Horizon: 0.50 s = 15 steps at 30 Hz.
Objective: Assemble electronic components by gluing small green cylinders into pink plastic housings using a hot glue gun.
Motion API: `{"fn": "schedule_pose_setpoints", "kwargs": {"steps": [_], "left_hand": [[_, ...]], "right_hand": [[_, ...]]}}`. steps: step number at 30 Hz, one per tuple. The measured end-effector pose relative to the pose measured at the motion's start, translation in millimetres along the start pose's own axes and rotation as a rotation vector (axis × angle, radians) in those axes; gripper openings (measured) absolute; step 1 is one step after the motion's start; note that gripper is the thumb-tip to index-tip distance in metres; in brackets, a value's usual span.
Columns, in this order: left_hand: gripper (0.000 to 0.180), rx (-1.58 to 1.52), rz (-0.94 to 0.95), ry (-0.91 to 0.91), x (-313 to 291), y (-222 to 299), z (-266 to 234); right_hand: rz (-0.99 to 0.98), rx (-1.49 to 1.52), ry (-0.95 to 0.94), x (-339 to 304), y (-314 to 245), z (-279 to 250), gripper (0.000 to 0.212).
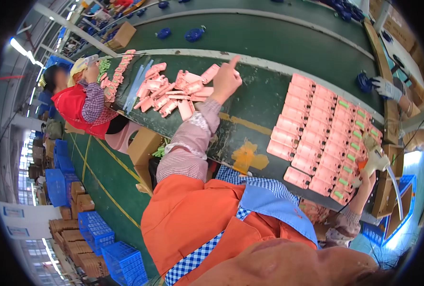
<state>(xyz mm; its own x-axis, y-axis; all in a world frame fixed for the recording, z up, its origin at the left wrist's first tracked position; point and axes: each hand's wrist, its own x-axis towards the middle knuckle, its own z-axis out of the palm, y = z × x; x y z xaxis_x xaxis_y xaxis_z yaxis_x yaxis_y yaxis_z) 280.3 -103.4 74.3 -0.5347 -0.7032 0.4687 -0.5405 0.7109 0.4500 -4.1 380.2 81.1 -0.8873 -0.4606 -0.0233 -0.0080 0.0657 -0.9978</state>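
Note:
My left hand [227,82] is over the far edge of the bench, its index finger stretched out and nothing seen in it. Beside it, to the left, lies a loose pile of pink plastic housings [166,91]. My right hand [364,183] is wrapped around a whitish glue gun [375,161] with a long pale glue stick [396,196] curving out of its back. The glue gun is at the right end of several columns of pink housings [312,124] laid side by side. Small green pieces [351,157] sit on the housings in the right-hand columns.
A co-worker in a red vest [83,105] works at the bench's left end. A gloved hand [386,88] holds a blue part at the far right. Beyond the bench runs a green conveyor [250,33]. Blue strips [138,86] lie left of the pile; a cardboard box [145,152] stands below.

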Motion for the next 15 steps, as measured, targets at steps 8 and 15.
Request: {"fn": "schedule_pose_setpoints", "kwargs": {"steps": [8,15], "left_hand": [[0.013,-0.565,-0.009,-0.164,-104.0,27.9,-38.2],[0.017,-0.604,0.269,-0.546,-204.3,89.4,-39.4]], "right_hand": [[0.011,-0.012,0.034,-9.2,-40.9,38.5,0.031],[0.019,0.049,-0.031,-7.5,-37.5,34.1,0.037]]}}
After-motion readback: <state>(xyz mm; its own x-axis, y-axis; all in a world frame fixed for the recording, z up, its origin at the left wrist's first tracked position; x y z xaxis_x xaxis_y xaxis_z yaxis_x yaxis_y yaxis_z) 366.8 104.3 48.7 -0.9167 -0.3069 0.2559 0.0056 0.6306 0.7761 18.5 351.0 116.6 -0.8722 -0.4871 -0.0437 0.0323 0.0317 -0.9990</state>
